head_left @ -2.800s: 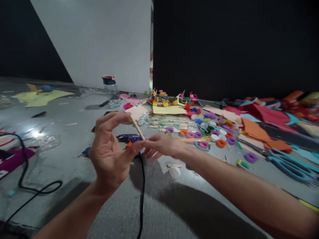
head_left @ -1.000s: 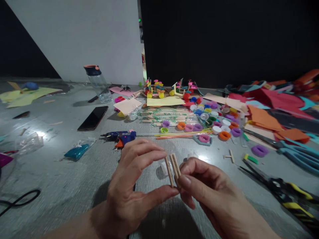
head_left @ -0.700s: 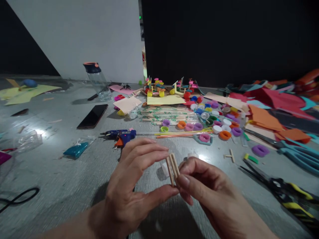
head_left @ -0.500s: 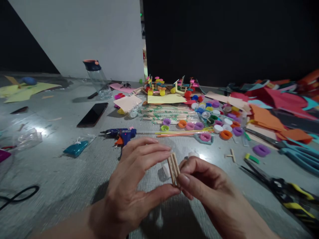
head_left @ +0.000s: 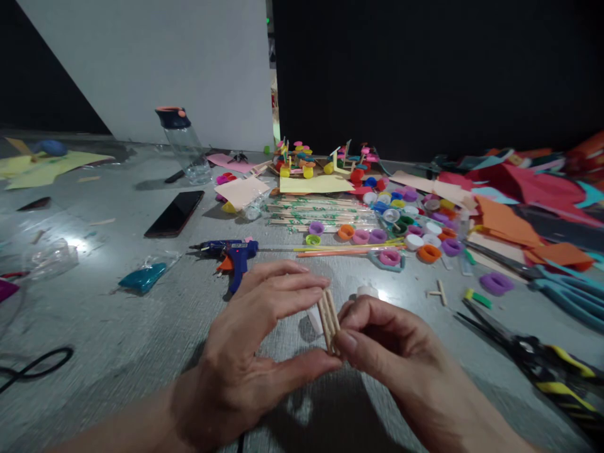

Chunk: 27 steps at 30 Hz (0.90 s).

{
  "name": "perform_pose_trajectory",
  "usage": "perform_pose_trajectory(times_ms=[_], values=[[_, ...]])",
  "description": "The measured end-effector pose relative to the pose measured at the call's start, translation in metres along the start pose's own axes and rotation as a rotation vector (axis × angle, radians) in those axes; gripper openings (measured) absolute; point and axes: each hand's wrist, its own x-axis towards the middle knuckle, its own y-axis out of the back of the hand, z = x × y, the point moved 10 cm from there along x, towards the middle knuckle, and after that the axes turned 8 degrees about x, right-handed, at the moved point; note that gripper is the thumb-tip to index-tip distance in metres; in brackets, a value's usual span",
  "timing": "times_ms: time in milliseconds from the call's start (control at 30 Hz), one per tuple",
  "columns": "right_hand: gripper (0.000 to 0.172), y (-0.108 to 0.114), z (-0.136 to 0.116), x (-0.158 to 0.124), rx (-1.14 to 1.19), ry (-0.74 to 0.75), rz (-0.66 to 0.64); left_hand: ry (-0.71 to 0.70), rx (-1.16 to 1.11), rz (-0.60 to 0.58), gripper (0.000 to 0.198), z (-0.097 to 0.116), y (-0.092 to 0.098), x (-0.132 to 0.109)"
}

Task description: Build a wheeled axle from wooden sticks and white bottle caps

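Observation:
Between my hands is a small bundle of short wooden sticks point(head_left: 329, 319), lying side by side and tilted slightly. My left hand point(head_left: 257, 346) grips it by its ends, fingertips at the top and thumb at the bottom. The thumb and fingers of my right hand point(head_left: 387, 352) pinch its right side near the lower end. Behind the sticks, a white cap point(head_left: 315, 319) is partly hidden. Another white cap point(head_left: 367, 291) shows just beyond my right hand. A blue glue gun point(head_left: 240, 255) lies on the table past my left fingers.
Pliers point(head_left: 533, 352) and blue-handled scissors point(head_left: 566, 292) lie at the right. Several coloured bottle caps point(head_left: 429, 253) and wrapped sticks point(head_left: 321, 214) spread across the middle. Further left are a phone point(head_left: 174, 214), a water bottle point(head_left: 184, 148) and a blue packet point(head_left: 144, 277).
The view has shifted very slightly. Both hands keep the stick bundle in nearly the same place and pose.

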Motion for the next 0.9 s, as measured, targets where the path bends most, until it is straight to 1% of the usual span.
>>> perform_pose_trajectory(times_ms=[133,300,533,633,800,900], values=[[0.031,0.002,0.003,0.000,-0.023,-0.028,0.011,0.020,-0.006,-0.016,0.054,-0.002,0.000,-0.001],[0.035,0.001,0.003,0.000,-0.013,-0.035,0.003,0.033,-0.011,-0.031,0.054,-0.003,-0.001,-0.002],[0.033,0.001,0.008,0.000,0.033,-0.064,-0.018,0.030,-0.015,-0.053,0.056,-0.004,-0.002,-0.001],[0.032,0.002,0.012,-0.001,0.075,-0.084,-0.016,0.016,0.010,-0.080,0.061,-0.003,-0.004,0.001],[0.031,0.006,0.014,-0.003,0.111,-0.100,-0.006,0.067,0.062,-0.105,0.074,-0.008,-0.005,0.002],[0.032,0.005,0.015,-0.003,0.081,-0.113,-0.009,0.064,0.106,-0.110,0.069,-0.007,-0.006,0.002]])
